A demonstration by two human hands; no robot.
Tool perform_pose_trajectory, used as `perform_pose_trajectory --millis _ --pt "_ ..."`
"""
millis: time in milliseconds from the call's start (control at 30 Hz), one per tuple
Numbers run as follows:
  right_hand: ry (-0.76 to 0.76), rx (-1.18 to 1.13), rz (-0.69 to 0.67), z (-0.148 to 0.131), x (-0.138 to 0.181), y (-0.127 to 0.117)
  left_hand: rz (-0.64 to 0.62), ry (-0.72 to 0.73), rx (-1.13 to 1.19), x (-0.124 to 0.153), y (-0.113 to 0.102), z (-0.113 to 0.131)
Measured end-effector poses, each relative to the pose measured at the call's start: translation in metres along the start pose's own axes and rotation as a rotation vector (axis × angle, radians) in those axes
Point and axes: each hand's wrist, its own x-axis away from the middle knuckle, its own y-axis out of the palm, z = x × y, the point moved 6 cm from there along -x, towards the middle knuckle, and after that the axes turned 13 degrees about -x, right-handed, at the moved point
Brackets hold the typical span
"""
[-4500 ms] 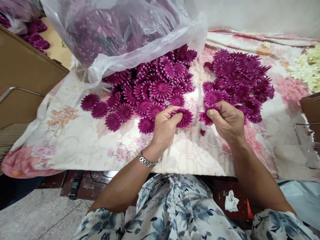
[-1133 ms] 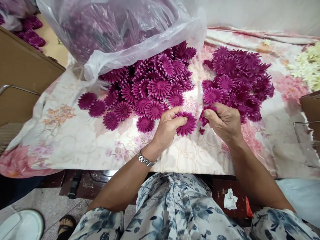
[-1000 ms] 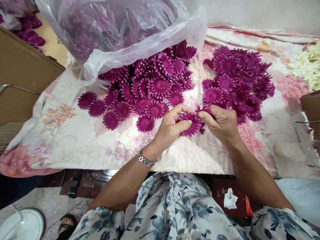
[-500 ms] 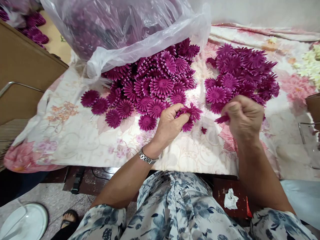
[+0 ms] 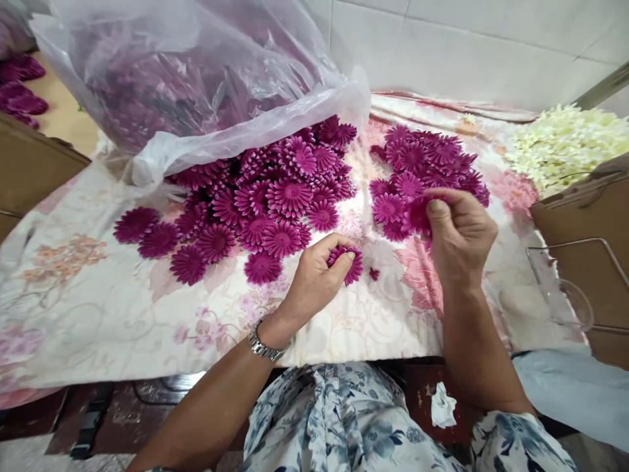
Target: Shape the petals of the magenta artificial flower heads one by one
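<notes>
My left hand, a metal watch on its wrist, is closed in a pinch at a purple artificial flower. Its petals show between and beyond the thumb and forefinger; whether several layers are stacked there I cannot tell. Raised to the right, my right hand pinches another purple artificial flower, blurred and partly covered by the fingers. A large heap of such flowers lies beyond my left hand. Behind my right hand is a smaller pile. A small purple scrap rests on the cloth between the hands.
A clear plastic bag of purple flowers spreads over the large heap's back. The table wears a floral cloth. Cardboard boxes stand at left and right. Pale yellow flowers lie far right, before the tiled wall.
My right hand has lifted its flower toward the smaller pile, and the piece now shows broader. The flower that stuck up from my left fingers is gone from there. The view has shifted right.
</notes>
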Motion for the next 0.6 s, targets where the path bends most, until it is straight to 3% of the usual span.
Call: perform_pose_trajectory --millis 133,333,500,600 --pt "-0.046 0.27 0.073 0.016 -0.018 -0.028 -0.055 -0.006 0.019 0.0 0.004 0.0" --pt "-0.196 0.487 0.079 0.008 -0.02 -0.035 -0.048 -0.068 0.091 -0.001 0.004 -0.004" --pt "-0.098 0.614 0.125 0.011 -0.023 -0.049 -0.075 -0.177 0.237 0.001 0.008 -0.011" --pt "-0.07 0.713 0.048 0.019 -0.026 -0.055 -0.084 -0.213 0.328 0.001 0.011 -0.014"
